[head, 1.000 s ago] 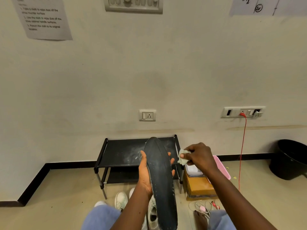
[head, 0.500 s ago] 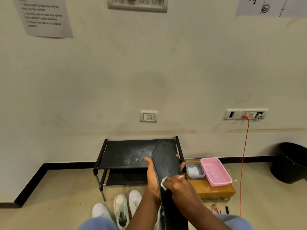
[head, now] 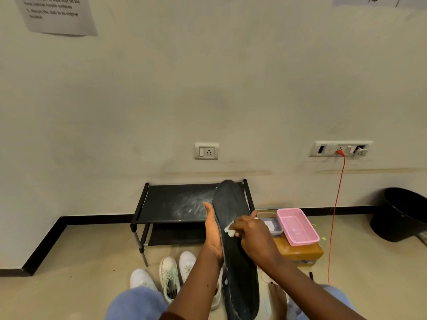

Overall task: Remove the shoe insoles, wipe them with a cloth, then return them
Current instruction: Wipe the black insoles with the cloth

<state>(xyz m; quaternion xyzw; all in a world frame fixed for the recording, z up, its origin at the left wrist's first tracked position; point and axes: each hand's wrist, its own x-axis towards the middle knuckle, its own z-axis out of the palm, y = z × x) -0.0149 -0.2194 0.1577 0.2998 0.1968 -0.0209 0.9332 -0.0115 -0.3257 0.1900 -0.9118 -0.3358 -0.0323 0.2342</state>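
A long black insole (head: 233, 227) stands nearly upright in front of me, toe end up. My left hand (head: 212, 229) grips its left edge from behind, thumb up along the side. My right hand (head: 250, 234) is closed on a small pale cloth (head: 230, 230) and presses it against the middle of the insole's face. Several white shoes (head: 169, 273) lie on the floor below, between my knees; the insole and my left arm hide part of one.
A low black shoe rack (head: 171, 204) with dusty white smears stands against the wall. To its right a pink basket (head: 298, 227) and a grey tray (head: 270, 224) sit on a cardboard box (head: 298, 252). An orange cable (head: 335, 215) hangs from a wall socket. A black bin (head: 402, 213) is far right.
My right hand came from beside the insole onto its face with the cloth, then slid a little up it. The insole now tilts slightly right and sits lower in view.
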